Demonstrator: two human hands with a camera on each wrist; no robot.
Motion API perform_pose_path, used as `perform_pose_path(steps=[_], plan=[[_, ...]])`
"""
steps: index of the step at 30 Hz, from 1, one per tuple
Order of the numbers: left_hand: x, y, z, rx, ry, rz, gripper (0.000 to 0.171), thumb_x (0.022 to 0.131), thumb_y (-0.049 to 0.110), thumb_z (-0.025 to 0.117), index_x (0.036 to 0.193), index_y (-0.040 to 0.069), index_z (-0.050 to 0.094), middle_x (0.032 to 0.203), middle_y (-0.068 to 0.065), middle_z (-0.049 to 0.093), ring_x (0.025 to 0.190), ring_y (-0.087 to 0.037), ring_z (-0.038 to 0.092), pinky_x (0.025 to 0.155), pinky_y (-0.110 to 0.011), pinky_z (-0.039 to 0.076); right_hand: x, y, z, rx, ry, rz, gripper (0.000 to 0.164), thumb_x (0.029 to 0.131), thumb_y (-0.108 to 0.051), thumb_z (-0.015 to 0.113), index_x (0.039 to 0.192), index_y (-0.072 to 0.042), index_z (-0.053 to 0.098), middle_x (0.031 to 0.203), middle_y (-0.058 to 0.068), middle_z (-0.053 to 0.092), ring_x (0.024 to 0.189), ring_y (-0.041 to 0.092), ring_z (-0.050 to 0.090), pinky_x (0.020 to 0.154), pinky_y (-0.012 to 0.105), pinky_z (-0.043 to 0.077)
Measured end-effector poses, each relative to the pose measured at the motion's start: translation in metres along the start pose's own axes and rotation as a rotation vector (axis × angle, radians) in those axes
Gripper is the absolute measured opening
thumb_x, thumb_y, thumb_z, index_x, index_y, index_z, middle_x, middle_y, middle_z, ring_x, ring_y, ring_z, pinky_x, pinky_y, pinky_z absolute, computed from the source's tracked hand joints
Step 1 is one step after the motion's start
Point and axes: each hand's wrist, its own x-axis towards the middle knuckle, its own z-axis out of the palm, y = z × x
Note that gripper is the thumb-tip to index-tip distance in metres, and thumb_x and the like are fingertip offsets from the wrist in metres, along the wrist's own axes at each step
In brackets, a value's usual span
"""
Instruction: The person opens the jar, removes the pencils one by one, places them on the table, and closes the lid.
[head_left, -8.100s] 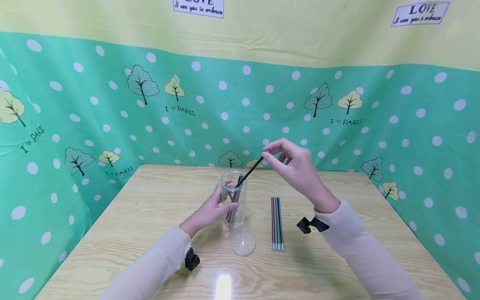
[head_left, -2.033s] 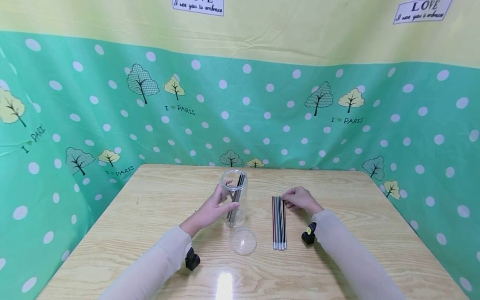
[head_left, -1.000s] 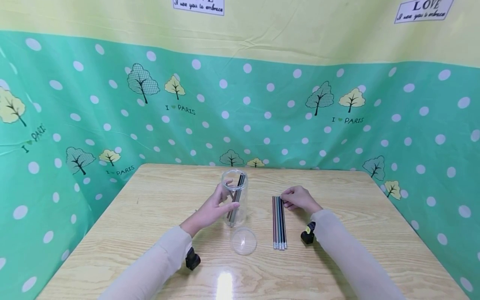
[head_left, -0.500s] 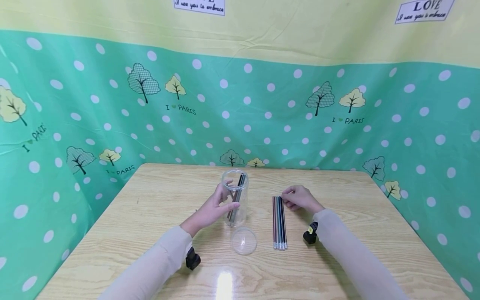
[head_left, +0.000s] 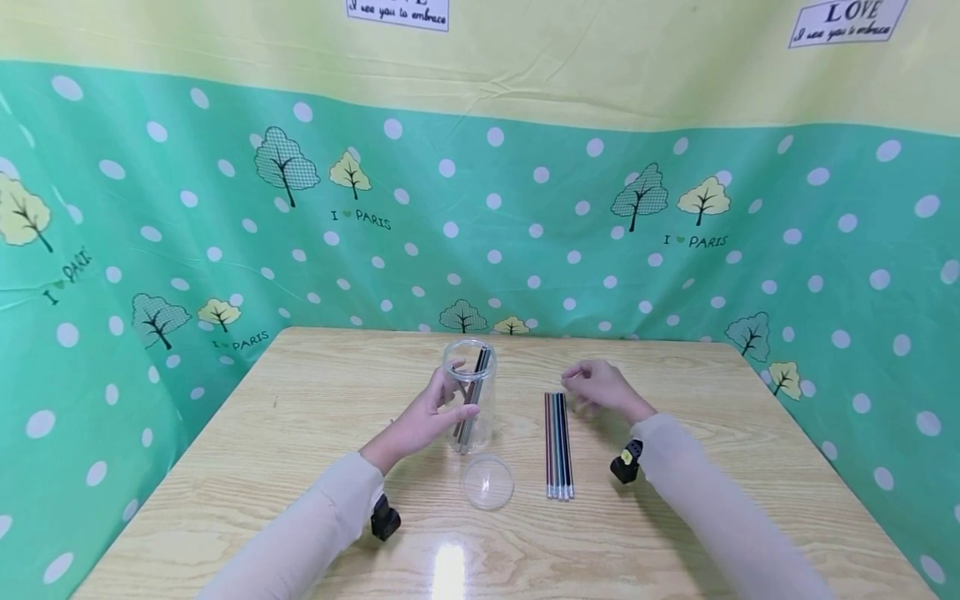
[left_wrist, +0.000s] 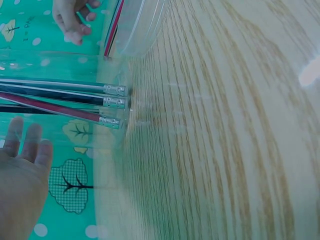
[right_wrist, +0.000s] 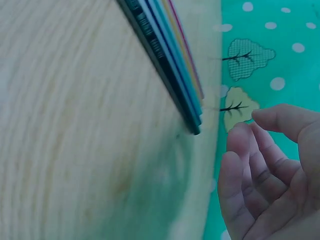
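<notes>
My left hand (head_left: 420,421) holds a clear plastic jar (head_left: 486,421) upright on the table, thumb in front and fingers behind. Several pencils (head_left: 474,400) lean inside it; the left wrist view shows their silver ferrules (left_wrist: 115,102) at the bottom. To the right, a row of pencils (head_left: 558,446) lies side by side, ferrule ends toward me, a black pencil (right_wrist: 165,75) at its right edge. Just off the row's far end is my right hand (head_left: 603,390). In the right wrist view its fingers (right_wrist: 237,137) are loosely bent, with nothing between them and the thumb.
A round clear lid (head_left: 487,483) lies in front of the jar, left of the pencil row. The wooden table (head_left: 322,375) ends at the back against a green and yellow printed cloth (head_left: 360,275). Both wrists carry small black cameras.
Earlier, my right hand pinched a black pencil at the jar's mouth. That pencil then lay along the row's right side and was nudged in; now the hand has lifted off. The left stays still.
</notes>
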Motion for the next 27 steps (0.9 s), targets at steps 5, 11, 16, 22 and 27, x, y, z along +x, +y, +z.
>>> perform_pose_path(steps=[5, 11, 16, 22, 27], plan=[[0.000, 0.000, 0.000, -0.013, 0.002, 0.000, 0.076, 0.097, 0.026, 0.068, 0.156, 0.017, 0.021, 0.152, -0.021, 0.042, 0.139, -0.041, 0.039, 0.112, -0.063, 0.027, -0.004, -0.013, -0.002, -0.046, 0.014, -0.041, 0.031, 0.099, -0.022, 0.065, 0.121, -0.001, 0.065, 0.103, 0.017, 0.065, 0.084, 0.034, 0.065, 0.071, 0.047, 0.058], [0.000, 0.001, 0.000, -0.003, 0.008, -0.010, 0.076, 0.097, 0.028, 0.069, 0.156, 0.019, 0.021, 0.152, -0.021, 0.042, 0.139, -0.042, 0.039, 0.112, -0.064, 0.028, -0.007, -0.029, -0.002, -0.089, 0.018, -0.089, 0.031, 0.099, -0.025, 0.065, 0.121, -0.003, 0.067, 0.102, 0.010, 0.066, 0.083, 0.030, 0.066, 0.073, 0.049, 0.059], [-0.001, 0.000, 0.000, 0.002, 0.005, -0.010, 0.076, 0.098, 0.028, 0.068, 0.156, 0.020, 0.021, 0.153, -0.020, 0.040, 0.139, -0.041, 0.039, 0.112, -0.063, 0.028, -0.011, -0.041, -0.002, -0.089, 0.013, -0.138, 0.029, 0.098, -0.025, 0.065, 0.119, -0.005, 0.068, 0.101, 0.009, 0.066, 0.084, 0.032, 0.067, 0.070, 0.047, 0.060], [0.000, -0.001, 0.000, -0.001, -0.002, 0.007, 0.079, 0.098, 0.027, 0.068, 0.158, 0.013, 0.018, 0.152, -0.020, 0.042, 0.139, -0.039, 0.041, 0.114, -0.059, 0.028, -0.017, -0.055, 0.002, -0.084, 0.017, -0.175, 0.025, 0.099, -0.026, 0.066, 0.116, -0.008, 0.070, 0.102, 0.008, 0.066, 0.085, 0.034, 0.067, 0.067, 0.045, 0.059], [-0.001, -0.001, 0.000, -0.003, -0.002, 0.011, 0.079, 0.098, 0.028, 0.068, 0.158, 0.014, 0.018, 0.152, -0.020, 0.043, 0.139, -0.038, 0.041, 0.114, -0.061, 0.027, -0.021, -0.065, 0.006, -0.128, 0.053, -0.260, 0.026, 0.098, -0.026, 0.066, 0.118, -0.009, 0.069, 0.115, 0.009, 0.066, 0.074, 0.023, 0.065, 0.061, 0.039, 0.057]])
